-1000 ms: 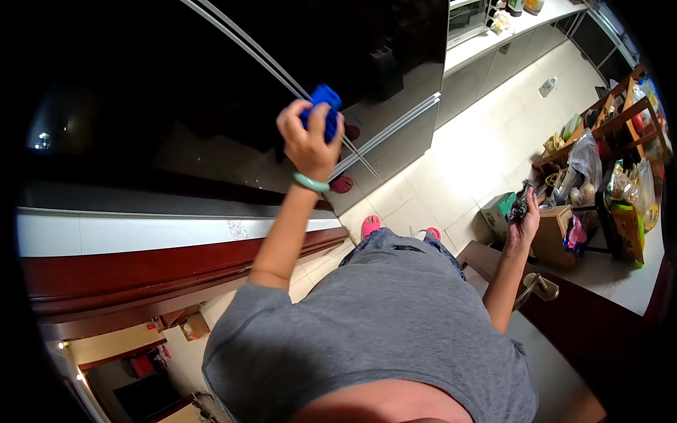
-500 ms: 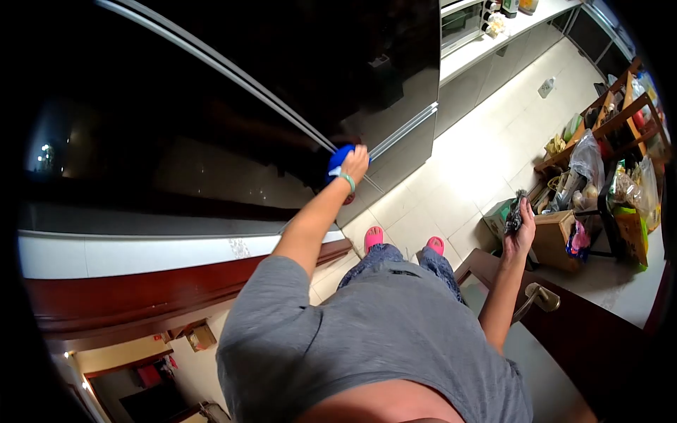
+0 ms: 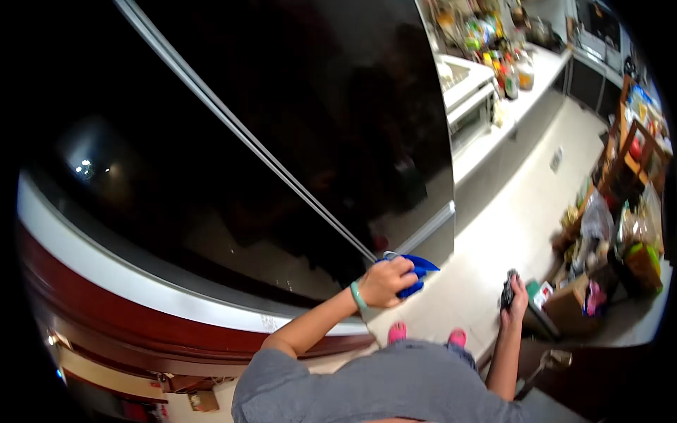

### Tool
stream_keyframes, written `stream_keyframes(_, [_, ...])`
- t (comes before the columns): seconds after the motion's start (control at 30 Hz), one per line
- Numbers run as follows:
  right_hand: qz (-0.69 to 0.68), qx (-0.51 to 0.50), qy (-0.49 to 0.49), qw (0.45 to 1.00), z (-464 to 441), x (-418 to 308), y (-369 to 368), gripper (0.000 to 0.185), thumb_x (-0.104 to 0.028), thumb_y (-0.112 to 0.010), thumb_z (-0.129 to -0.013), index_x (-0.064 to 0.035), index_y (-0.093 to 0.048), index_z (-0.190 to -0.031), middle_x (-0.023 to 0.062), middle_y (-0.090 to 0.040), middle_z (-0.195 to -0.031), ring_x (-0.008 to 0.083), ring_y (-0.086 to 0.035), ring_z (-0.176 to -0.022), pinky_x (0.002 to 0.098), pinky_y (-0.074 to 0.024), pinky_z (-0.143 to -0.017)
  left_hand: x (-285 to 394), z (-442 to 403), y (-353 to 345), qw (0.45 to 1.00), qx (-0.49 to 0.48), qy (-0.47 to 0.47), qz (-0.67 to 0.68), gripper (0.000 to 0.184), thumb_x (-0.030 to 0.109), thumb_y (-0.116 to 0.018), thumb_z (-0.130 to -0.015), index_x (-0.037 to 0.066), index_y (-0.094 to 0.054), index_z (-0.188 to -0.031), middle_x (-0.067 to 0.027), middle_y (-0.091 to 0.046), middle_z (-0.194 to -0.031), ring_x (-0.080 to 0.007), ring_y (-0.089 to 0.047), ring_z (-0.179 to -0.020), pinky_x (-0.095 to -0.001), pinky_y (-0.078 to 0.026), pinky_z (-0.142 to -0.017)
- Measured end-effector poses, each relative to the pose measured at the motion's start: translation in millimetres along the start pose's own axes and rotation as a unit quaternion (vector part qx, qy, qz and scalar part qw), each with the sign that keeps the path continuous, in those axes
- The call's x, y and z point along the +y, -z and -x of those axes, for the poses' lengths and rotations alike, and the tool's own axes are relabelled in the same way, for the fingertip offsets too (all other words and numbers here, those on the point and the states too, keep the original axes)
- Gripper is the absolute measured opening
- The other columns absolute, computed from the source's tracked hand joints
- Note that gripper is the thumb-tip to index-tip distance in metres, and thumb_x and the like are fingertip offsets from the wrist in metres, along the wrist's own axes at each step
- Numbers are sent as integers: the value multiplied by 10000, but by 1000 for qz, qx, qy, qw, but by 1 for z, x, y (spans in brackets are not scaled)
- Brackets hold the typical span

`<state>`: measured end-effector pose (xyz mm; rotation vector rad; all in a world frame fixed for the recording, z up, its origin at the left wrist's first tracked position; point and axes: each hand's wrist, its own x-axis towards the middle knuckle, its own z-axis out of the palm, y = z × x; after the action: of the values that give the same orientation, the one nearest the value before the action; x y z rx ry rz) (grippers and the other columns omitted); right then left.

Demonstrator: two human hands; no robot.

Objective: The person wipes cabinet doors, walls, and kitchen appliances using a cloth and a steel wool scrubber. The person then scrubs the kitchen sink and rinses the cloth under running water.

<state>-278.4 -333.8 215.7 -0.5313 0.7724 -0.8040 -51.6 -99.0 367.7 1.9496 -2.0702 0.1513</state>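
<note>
My left hand [image 3: 384, 283], with a pale green band at the wrist, is closed around a blue cloth [image 3: 415, 276]. The cloth has pointed edges, and part of it is hidden behind the fingers. Both are in front of the glossy black fridge [image 3: 338, 134], by the lower end of its long silver door trim [image 3: 275, 167]. Whether the cloth touches the door I cannot tell. Over on the right, my right hand [image 3: 518, 299] grips a crumpled black plastic bag [image 3: 507, 290], held in the air above the floor.
A white counter [image 3: 525, 109] with bottles [image 3: 510, 76] and a white oven [image 3: 469, 88] runs beyond the fridge. Bags and boxes crowd a wooden rack [image 3: 627, 158] at right. Close by are a cardboard box [image 3: 566, 303] and a door handle [image 3: 558, 359]. Pink shoes [image 3: 398, 331] stand on pale tiles.
The view has tilted upward, showing more counter. My left hand has turned, and the blue cloth now points out to the right of it. My right hand still holds the black bag.
</note>
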Motion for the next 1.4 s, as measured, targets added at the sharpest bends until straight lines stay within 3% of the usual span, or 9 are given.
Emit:
stream_keyframes(0.23, [20,-55,5,998,-19,2,-36,155,-100,-589,-841,-7,-592,-965,-13,-562,-691,66,-490,-516,192,-371,-445,-3,-45,180,875,113,-98,-461,192,155,-602,-712,201,-537,-887,-20,-504,-969,-174,-522,-818,-295,-398,-695])
stream_keyframes(0.37, [-4,-44,8,999,-23,7,-28,161,-88,-591,-834,0,-591,-969,4,-589,-733,75,-515,-554,194,-388,-472,-35,-78,302,826,216,-148,-499,292,76,-633,-706,201,-532,-950,-67,-483,-1061,-242,-482,-991,-361,-418,-801])
stream_keyframes(0.57, [-29,-29,9,999,-26,15,-2,180,-76,-597,-823,7,-591,-982,21,-611,-791,84,-537,-604,194,-407,-514,-84,-135,418,664,382,41,-641,474,20,-674,-668,176,-541,-1095,-48,-462,-1177,-293,-425,-1101,-431,-390,-914])
stream_keyframes(0.73, [-35,-23,30,999,-34,17,13,195,-62,-591,-826,20,-584,-1003,40,-622,-852,95,-564,-694,198,-443,-603,-82,-156,404,647,398,87,-645,475,423,-642,-730,138,-611,-1109,-70,-568,-1142,-273,-450,-1115,-425,-353,-962])
stream_keyframes(0.9, [-34,-31,37,998,-34,8,3,217,-79,-580,-839,21,-580,-1031,25,-616,-804,84,-550,-644,196,-436,-575,-86,-143,338,760,335,67,-553,467,32,-736,-560,107,-641,-1011,-68,-591,-1066,-248,-485,-1064,-369,-392,-926])
stream_keyframes(1.17, [-41,-46,27,998,-34,9,1,177,-95,-579,-847,10,-586,-989,20,-601,-777,86,-542,-635,200,-425,-557,-125,-73,111,868,7,-153,-473,124,125,-555,-744,64,-618,-831,-76,-562,-978,-218,-503,-1018,-350,-410,-852])
stream_keyframes(1.33, [-46,-17,43,998,-36,-4,10,188,-82,-587,-837,19,-586,-996,21,-605,-784,82,-541,-638,194,-427,-567,-108,-121,213,800,110,-6,-589,128,136,-572,-763,58,-609,-858,-114,-565,-886,-284,-535,-754,-301,-458,-575])
stream_keyframes(1.37, [-49,-18,54,997,-42,-4,17,191,-72,-589,-831,26,-585,-996,21,-608,-792,81,-543,-644,193,-430,-573,-84,-142,261,813,165,28,-558,117,113,-566,-775,49,-602,-867,-122,-573,-892,-290,-537,-801,-324,-460,-642])
stream_keyframes(1.4, [-56,-15,61,996,-42,-9,18,169,-64,-596,-826,19,-589,-973,24,-608,-786,86,-545,-634,195,-430,-562,-101,-158,308,715,249,-52,-652,123,97,-554,-792,43,-609,-888,-118,-580,-907,-275,-534,-850,-349,-449,-723])
